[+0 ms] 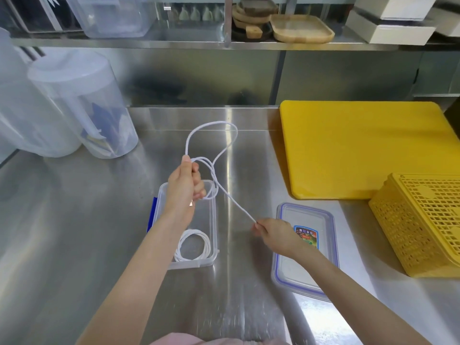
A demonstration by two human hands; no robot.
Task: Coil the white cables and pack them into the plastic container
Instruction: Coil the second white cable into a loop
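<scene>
Taut white cable (234, 200) slanting from loops gripped in left hand (185, 185) above the container's (214, 220) far end, down-right to pinching right hand (270, 231).

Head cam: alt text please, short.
Two bare hands coil a white cable above a clear plastic container that already holds one coiled cable: the left hand grips the loops, the right hand pinches the loose end. The container's lid lies to the right.
</scene>
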